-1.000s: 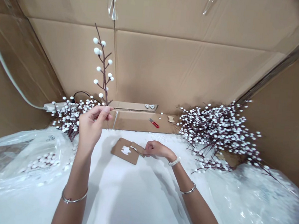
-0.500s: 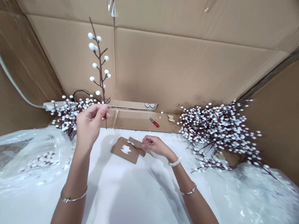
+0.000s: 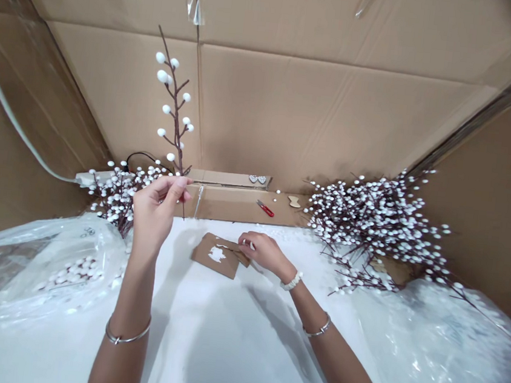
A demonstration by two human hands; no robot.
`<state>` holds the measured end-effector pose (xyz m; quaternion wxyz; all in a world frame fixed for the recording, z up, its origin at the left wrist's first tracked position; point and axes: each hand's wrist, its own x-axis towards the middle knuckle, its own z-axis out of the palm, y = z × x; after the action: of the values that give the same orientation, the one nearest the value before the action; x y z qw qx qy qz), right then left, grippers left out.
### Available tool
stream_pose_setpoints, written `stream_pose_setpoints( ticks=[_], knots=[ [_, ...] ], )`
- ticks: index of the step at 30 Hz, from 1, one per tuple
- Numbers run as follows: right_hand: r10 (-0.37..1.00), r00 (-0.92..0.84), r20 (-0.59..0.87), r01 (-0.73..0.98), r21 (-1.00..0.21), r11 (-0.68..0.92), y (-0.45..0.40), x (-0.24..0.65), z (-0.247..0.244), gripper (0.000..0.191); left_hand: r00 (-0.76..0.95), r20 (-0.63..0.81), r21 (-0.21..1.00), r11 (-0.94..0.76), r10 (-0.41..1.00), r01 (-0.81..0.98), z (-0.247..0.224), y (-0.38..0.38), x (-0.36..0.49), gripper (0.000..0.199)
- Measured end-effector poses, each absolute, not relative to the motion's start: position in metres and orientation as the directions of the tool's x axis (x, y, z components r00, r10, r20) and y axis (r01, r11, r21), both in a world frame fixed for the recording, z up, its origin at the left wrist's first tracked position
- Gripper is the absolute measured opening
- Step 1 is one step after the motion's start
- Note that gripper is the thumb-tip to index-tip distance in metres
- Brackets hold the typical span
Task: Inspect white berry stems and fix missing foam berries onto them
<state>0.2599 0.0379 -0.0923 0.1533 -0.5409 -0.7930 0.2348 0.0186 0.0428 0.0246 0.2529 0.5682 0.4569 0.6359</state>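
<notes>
My left hand (image 3: 158, 209) pinches the lower stem of a brown twig with white berries (image 3: 177, 107), which stands nearly upright above it. Over the cardboard pieces (image 3: 224, 265) on the white table, my right hand (image 3: 264, 250) is closed, with fingertips pressed together near a thin dark strand or stem; what it grips is too small to make out. The larger cardboard piece carries a white glue-like patch (image 3: 217, 253). Beyond the hands, red-handled snips (image 3: 265, 209) lie on a cardboard strip (image 3: 231, 205).
A large heap of white-berried twigs (image 3: 371, 222) is at the right, a smaller bunch (image 3: 122, 193) at the left. Clear plastic bags (image 3: 444, 345) lie on both sides. Cardboard walls (image 3: 268, 107) enclose the table (image 3: 230, 347). A white cable (image 3: 11, 120) hangs left.
My right hand has shifted slightly left over the cardboard pieces. My left hand still holds the twig upright, and the whole view has moved a little.
</notes>
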Motion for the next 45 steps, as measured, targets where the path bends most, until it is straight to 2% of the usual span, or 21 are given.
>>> stream_pose_setpoints(
  ticks=[7, 18, 45],
  knots=[
    [0.928, -0.374, -0.002, 0.819, -0.471, 0.329, 0.035, 0.261, -0.086, 0.015, -0.219, 0.495, 0.864, -0.452, 0.841, 0.220, 0.024, 0.043, 0.019, 0.020],
    [0.924, -0.382, -0.023, 0.836, -0.435, 0.335, 0.034, 0.263, -0.082, 0.014, -0.205, 0.483, 0.873, -0.450, 0.851, 0.187, 0.021, 0.044, 0.019, 0.020],
    [0.914, -0.400, -0.063, 0.796, -0.518, 0.312, 0.040, 0.271, -0.086, 0.015, -0.192, 0.498, 0.861, -0.457, 0.845, 0.224, 0.020, 0.045, 0.018, 0.021]
  ],
)
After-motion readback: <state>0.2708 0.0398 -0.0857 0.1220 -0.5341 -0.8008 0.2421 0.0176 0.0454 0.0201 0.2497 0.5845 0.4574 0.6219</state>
